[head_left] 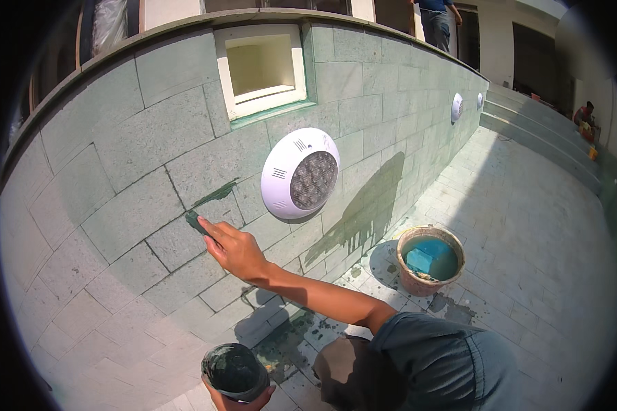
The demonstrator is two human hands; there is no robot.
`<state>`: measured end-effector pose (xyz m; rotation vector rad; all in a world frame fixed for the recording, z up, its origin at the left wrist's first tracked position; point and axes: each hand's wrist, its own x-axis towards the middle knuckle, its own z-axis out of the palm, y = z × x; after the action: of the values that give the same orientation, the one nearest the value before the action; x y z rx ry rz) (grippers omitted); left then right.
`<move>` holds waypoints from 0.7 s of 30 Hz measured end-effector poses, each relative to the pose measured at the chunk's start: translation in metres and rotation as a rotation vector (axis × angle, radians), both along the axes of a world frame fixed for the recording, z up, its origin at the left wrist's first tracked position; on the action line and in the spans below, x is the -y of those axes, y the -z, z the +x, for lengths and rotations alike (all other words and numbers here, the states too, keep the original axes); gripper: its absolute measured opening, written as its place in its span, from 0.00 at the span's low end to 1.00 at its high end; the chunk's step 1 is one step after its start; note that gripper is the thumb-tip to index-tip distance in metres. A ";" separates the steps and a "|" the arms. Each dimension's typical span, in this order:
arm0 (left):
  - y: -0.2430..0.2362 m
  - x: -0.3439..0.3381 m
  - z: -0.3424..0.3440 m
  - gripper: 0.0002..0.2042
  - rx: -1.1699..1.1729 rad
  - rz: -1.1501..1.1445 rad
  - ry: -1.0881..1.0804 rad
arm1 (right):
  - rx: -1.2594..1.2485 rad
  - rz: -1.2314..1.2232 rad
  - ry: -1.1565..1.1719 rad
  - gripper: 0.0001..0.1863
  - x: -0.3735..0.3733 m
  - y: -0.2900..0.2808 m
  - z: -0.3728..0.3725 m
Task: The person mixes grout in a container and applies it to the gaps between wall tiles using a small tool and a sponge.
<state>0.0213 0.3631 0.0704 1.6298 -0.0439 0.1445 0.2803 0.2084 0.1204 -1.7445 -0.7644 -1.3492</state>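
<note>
My right hand (236, 250) reaches across to the green stone tile wall (144, 212). Its fingers are closed on a small block covered in dark green paste (197, 221), whose kind I cannot make out, pressed at a tile joint. A smear of dark green paste (216, 194) lies along the joint just above it. Low in the view, my left hand (238, 403) grips a round tub (234, 373) from below. The inside of the tub is coated with dark green paste. To the right of my right hand, a white round pool light (301, 174) is mounted on the wall.
A bucket (430, 264) with bluish water and a blue sponge stands on the pale tiled floor (514, 226). A white-framed recess (262, 70) is set into the wall. Farther off are two more lights and steps (538, 130). A person (435, 24) stands above the wall; another sits far right.
</note>
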 end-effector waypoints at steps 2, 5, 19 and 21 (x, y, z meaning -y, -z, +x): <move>0.003 -0.005 -0.004 0.37 -0.048 -0.005 0.067 | -0.048 0.051 0.026 0.29 0.011 -0.004 -0.008; -0.004 -0.002 -0.006 0.29 -0.067 -0.060 0.114 | -0.124 0.182 0.151 0.27 0.040 -0.011 0.000; -0.006 -0.008 -0.010 0.46 0.168 0.063 0.012 | -0.033 0.146 0.197 0.23 0.025 -0.001 -0.013; -0.011 -0.009 -0.011 0.46 0.164 0.072 0.010 | -0.072 0.194 0.231 0.23 0.035 -0.005 -0.015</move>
<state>0.0103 0.3720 0.0812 1.6860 -0.1853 0.2712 0.2655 0.1738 0.1256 -1.7538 -0.3868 -1.4515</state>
